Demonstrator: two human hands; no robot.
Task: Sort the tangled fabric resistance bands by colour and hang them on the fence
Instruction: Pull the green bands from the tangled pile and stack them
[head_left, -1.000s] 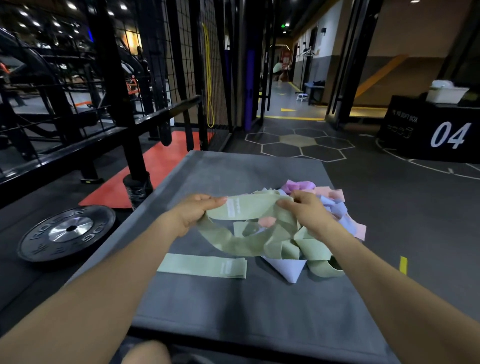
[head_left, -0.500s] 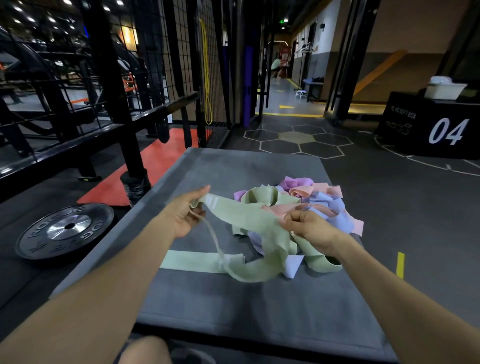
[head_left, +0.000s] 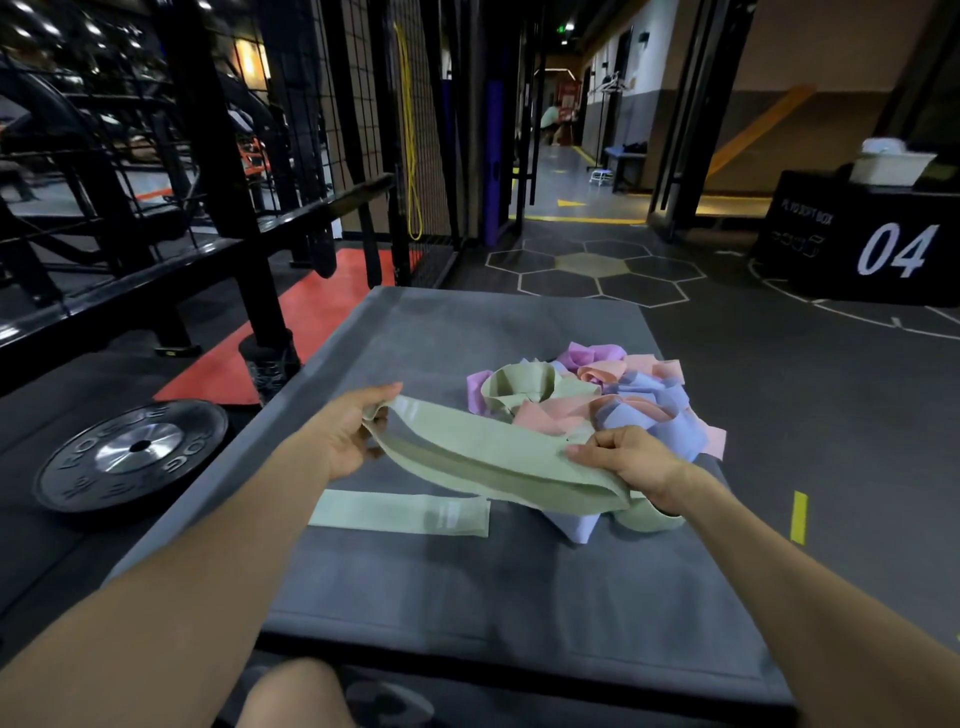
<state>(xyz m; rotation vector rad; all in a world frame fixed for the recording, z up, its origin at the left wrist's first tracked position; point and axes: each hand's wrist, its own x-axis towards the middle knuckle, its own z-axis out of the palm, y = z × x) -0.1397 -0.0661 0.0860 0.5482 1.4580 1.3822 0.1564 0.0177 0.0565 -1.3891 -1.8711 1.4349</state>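
Head view, looking down at my two hands over the grey mat (head_left: 441, 582). My left hand (head_left: 345, 439) pinches one end of a green band (head_left: 483, 452) between thumb and fingertips, the other fingers loosely out; my right hand (head_left: 631, 460) grips the other end with fingers curled over it, so the loop hangs stretched between them, above the mat. A second green band (head_left: 400, 512) lies flat on the mat just below it, apart from the tangled pile (head_left: 597, 397) of green, pink, lilac and blue bands by my right hand. The pile sits close to the mat's right edge; the mat's near half and far end are bare grey surface.

Readable writing: "04" in white on the black box (head_left: 857, 239) at far right, with "SOFT BOX" above it, the first word too blurred to read. The weight plate (head_left: 132, 452) on the floor to the left carries raised lettering I cannot make out.

The black fence rail (head_left: 197, 249) and mesh (head_left: 415, 130) run along the left, past the mat's left edge, with a black post (head_left: 223, 197) between me and them. A yellow cord (head_left: 410, 130) hangs on the mesh.
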